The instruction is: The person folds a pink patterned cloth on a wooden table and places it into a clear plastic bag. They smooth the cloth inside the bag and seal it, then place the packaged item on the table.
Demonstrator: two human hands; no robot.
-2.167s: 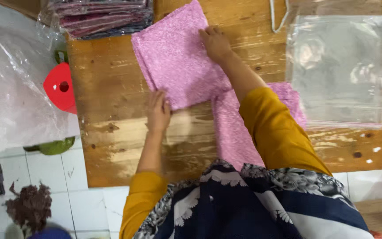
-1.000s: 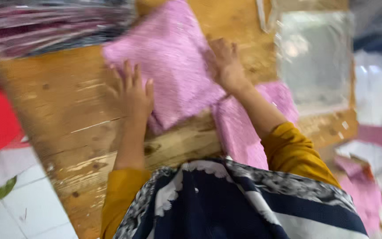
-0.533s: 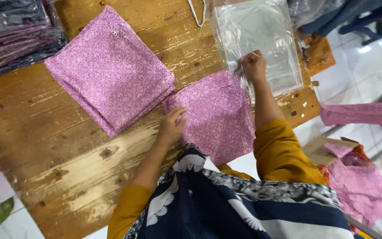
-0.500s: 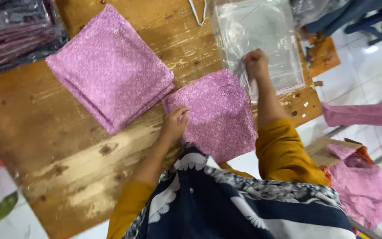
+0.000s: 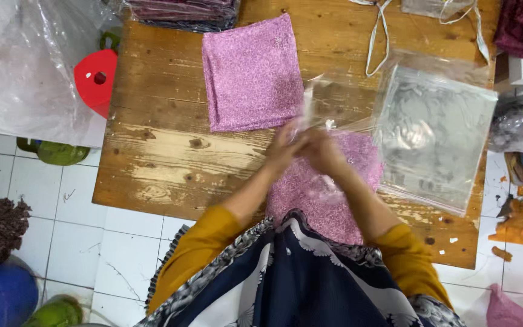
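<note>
Near tabletop edge: left hand (image 5: 287, 145) and right hand (image 5: 324, 151) pinched together on a thin clear plastic bag (image 5: 334, 100), above folded pink cloth (image 5: 325, 194). Likely light, limp, slippery; best gripped at the mouth. Farther off, second pink folded cloth (image 5: 250, 72).

We look straight down from our head camera, fairly near, onto the wooden table (image 5: 171, 163), with white tiled floor (image 5: 128, 254) along the near and left edges.

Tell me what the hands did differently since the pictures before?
The left hand left the pink cloth and the right hand left the bag pile; both met over the nearer pink cloth, holding a clear plastic bag. The other folded cloth stayed on the table.
</note>
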